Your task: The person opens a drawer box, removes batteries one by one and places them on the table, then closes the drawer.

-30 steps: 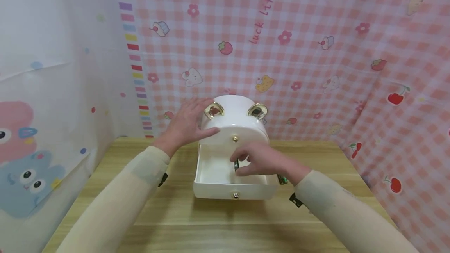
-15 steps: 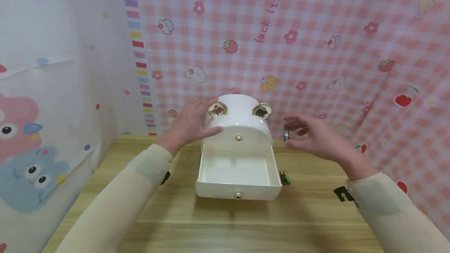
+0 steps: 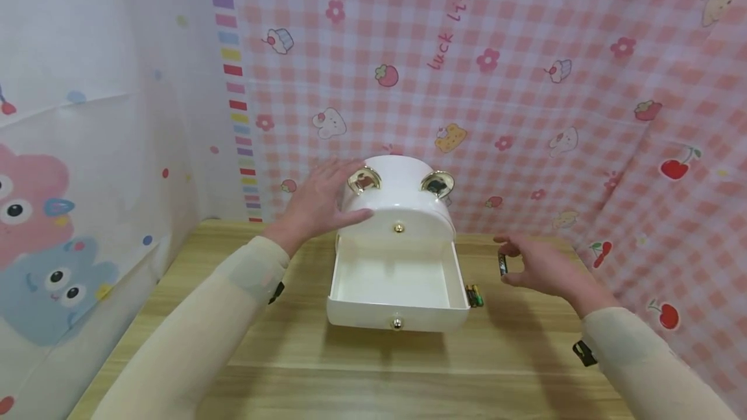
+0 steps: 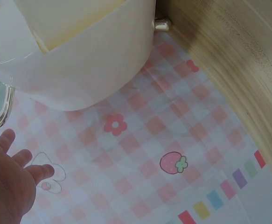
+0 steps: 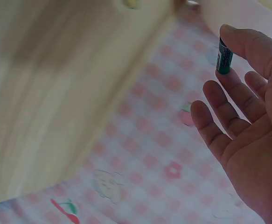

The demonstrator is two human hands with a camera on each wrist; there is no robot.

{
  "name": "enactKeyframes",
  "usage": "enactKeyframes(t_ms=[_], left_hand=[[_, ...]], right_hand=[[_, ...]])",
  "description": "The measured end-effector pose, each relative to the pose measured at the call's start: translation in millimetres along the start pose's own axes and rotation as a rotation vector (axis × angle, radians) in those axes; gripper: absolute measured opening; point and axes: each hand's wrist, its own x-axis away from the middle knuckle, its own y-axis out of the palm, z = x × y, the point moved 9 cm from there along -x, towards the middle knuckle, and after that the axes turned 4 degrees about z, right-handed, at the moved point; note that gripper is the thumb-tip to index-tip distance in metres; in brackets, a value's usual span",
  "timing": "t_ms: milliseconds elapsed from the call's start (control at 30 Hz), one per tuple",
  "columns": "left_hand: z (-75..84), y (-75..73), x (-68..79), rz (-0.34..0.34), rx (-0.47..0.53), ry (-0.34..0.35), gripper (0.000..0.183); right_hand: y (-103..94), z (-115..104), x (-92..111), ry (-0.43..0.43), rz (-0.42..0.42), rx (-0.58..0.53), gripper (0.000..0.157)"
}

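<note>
A white storage box (image 3: 400,196) with two gold-rimmed ears stands on the table, its lower drawer (image 3: 362,314) pulled out and bare inside. My left hand (image 3: 318,205) rests at the box's upper left by one ear, with fingers extended and thumb across the front edge. To the right of the box, above the table, my right hand (image 3: 543,269) pinches a small battery (image 5: 224,57) end to end between thumb and a fingertip. Its other fingers spread loosely in the right wrist view. Several batteries (image 3: 474,295) lie against the drawer's right side, partly hidden by it.
The wood-grain table (image 3: 303,374) reaches a pink checked cloth (image 3: 350,102) hanging behind and on the right. A white cloth (image 3: 105,167) with cartoon prints hangs on the left. Gold knobs (image 3: 397,323) stick out from the box front.
My right hand has moved from over the drawer out to the right, then lower towards the table, carrying the battery. My left hand stays on the box. The view has shifted slightly.
</note>
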Motion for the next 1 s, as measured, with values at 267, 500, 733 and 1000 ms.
enactKeyframes(t_ms=[267, 500, 733, 1000], left_hand=[[-0.2, -1.5, 0.5, 0.004, 0.007, -0.009, 0.095], [0.0, -2.0, 1.1, 0.004, 0.000, -0.014, 0.095], [1.8, -2.7, 1.2, 0.016, 0.000, -0.002, 0.094], [1.2, -0.3, 0.8, 0.005, -0.002, -0.009, 0.095]], right_hand=[[54.9, 15, -1, -0.008, -0.112, -0.023, 0.070], [78.2, 21, 0, 0.030, -0.123, -0.076, 0.070], [88.4, 24, -1, 0.032, -0.115, -0.106, 0.072], [94.2, 23, -2, 0.007, -0.109, -0.123, 0.072]])
